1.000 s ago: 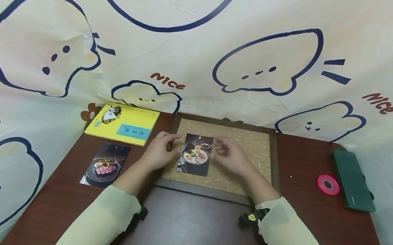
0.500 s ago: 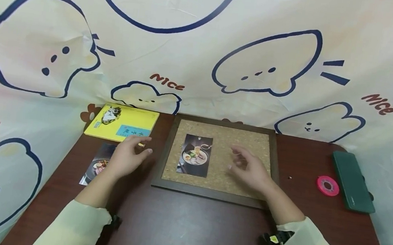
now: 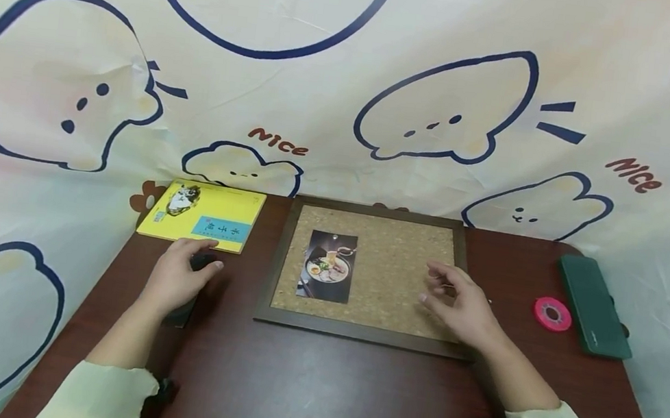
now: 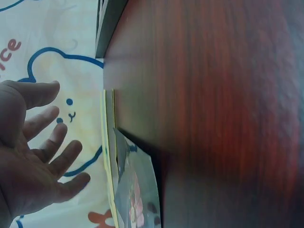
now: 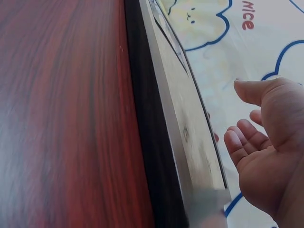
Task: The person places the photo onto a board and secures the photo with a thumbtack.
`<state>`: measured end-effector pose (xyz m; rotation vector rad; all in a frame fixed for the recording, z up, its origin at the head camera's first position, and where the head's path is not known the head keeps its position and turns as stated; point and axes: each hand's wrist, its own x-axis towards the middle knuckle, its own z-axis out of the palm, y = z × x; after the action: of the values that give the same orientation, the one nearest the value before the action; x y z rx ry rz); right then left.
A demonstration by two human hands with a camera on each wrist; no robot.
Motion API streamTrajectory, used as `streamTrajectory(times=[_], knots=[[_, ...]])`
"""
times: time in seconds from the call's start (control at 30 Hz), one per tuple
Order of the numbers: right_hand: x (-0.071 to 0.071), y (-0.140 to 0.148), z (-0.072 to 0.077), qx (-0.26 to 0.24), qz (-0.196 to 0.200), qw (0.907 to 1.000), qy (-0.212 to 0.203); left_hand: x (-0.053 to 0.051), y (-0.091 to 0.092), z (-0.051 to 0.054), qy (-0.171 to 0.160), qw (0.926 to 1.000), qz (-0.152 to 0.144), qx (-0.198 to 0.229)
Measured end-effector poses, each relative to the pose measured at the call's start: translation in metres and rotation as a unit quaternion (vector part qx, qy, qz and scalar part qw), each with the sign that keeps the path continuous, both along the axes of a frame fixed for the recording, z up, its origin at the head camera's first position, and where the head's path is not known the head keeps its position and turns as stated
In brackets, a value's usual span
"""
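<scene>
A photo card of a noodle bowl (image 3: pixel 328 256) lies on the left half of the framed cork board (image 3: pixel 389 277), with a small pin at its top edge. My left hand (image 3: pixel 175 277) hovers above a second photo card (image 3: pixel 178 317), which it mostly hides in the head view. In the left wrist view that hand's fingers are spread and hold nothing, and the card (image 4: pixel 137 190) lies below it. Over the board's right part, my right hand (image 3: pixel 466 307) is raised with loosely bent fingers, holding nothing.
Behind the left hand lies a yellow book (image 3: pixel 217 206). On the right are a pink ring-shaped case (image 3: pixel 552 314) and a dark green case (image 3: pixel 595 306). A patterned cloth (image 3: pixel 333 112) rises behind the dark wooden table (image 3: pixel 321 387).
Both hands have drawn apart from the noodle-bowl photo card, the left toward the second card and the right toward the board's right edge. The noodle-bowl card stays in place on the board.
</scene>
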<state>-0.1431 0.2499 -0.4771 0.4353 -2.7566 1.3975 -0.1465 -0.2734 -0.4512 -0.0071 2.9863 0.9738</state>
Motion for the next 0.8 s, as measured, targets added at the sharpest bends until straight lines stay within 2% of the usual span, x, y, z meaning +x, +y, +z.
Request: streamTrajectory(times=[0.37,0.53,0.8], knots=[[0.017,0.038,-0.003,0.035,-0.04,0.9985,0.012,0.002,-0.02,-0.005,-0.04,0.9984,0.028,-0.029],[0.026,0.055,-0.005,0.061,-0.06,0.9963,0.012,0.002,-0.025,-0.006,-0.064,0.9969,0.039,-0.022],[0.032,0.078,-0.009,0.094,-0.087,0.9917,0.004,0.006,-0.034,-0.005,-0.086,0.9949,0.039,-0.036]])
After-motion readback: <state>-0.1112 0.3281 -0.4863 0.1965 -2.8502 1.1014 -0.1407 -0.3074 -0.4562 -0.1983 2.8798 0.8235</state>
